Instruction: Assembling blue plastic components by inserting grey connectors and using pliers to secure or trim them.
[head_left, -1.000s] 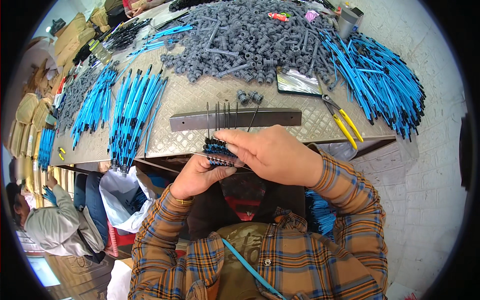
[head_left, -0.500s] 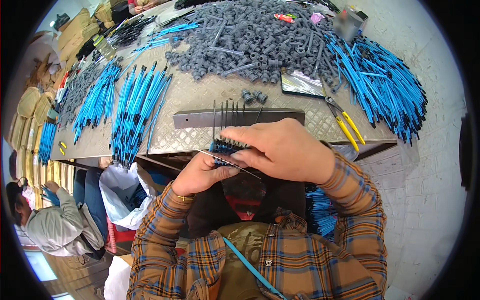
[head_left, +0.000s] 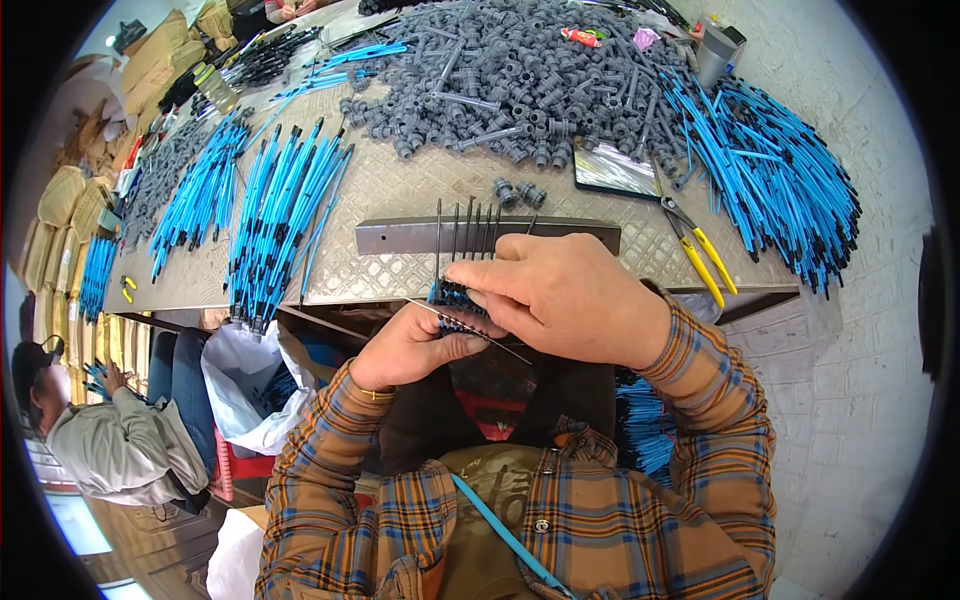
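At the table's near edge, my left hand [head_left: 415, 348] is closed around a small cluster of blue-and-black pieces [head_left: 452, 294]. A thin straight rod [head_left: 515, 352] slants across its thumb and fingers. My right hand [head_left: 575, 300] reaches over from the right, thumb and fingers bent together at the cluster. What its fingertips hold is hidden. Several thin dark rods [head_left: 457, 235] rise side by side beyond my fingers, in front of a dark metal bar [head_left: 400, 237] lying on the table [head_left: 400, 180].
Grey plastic fittings [head_left: 540, 80] are heaped at the back, two loose ones [head_left: 518, 192] nearer. Blue tubes with black ends lie in bundles left [head_left: 280, 215] and right [head_left: 780, 170]. Yellow-handled pliers [head_left: 700, 258] lie right; a white bag [head_left: 245, 390] hangs left. A co-worker [head_left: 120, 440] sits left.
The right hand's fingers have shifted at the cluster, with a knuckle now raised higher. My left hand keeps its grip. The whole view has shifted slightly.
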